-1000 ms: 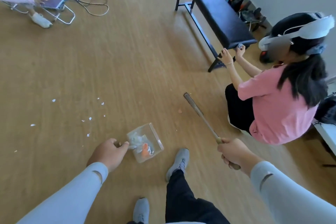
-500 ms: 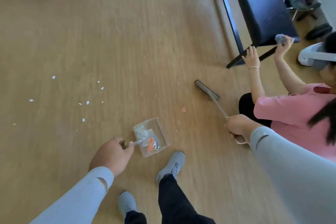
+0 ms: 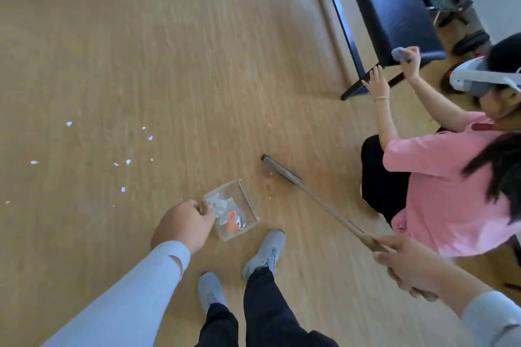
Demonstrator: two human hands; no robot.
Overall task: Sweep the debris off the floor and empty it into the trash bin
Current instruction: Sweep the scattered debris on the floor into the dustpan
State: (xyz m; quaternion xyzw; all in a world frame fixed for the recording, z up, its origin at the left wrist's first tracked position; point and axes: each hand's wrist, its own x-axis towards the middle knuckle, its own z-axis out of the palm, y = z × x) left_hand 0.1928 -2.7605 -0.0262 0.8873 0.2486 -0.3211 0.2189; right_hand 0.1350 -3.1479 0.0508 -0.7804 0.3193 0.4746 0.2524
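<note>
You are partway through: your left hand [image 3: 183,227] grips the short handle of a clear dustpan [image 3: 231,210] resting on the floor [image 3: 169,65] just ahead of your shoes [image 3: 265,252], and it already holds grey-white crumpled bits and an orange piece, so some sweeping looks done. Your right hand [image 3: 406,267] is clenched around the wooden end of the broom [image 3: 282,173], whose thin shaft runs out toward 11 o'clock from that hand to a narrow dark head lying on the floor just beside the pan at its 1 o'clock; a tiny pale fleck or two sits between head and pan. What is left, by my reading, is the larger share: a loose scatter of scraps [image 3: 128,162] lies well apart from the pan, out at 10 o'clock, none of it yet gathered, and no trash bin shows anywhere, so the emptying is not yet done. The scraps look like small torn white paper flakes, flat and light, likely to skitter under a fast stroke. The floor is smooth pale wood-grain plank with a fine seam. The pan is rigid, see-through and box-like with a low open lip. At 2 o'clock a person [image 3: 439,177] in a pink shirt crouches by a dark padded bench [image 3: 389,0].
</note>
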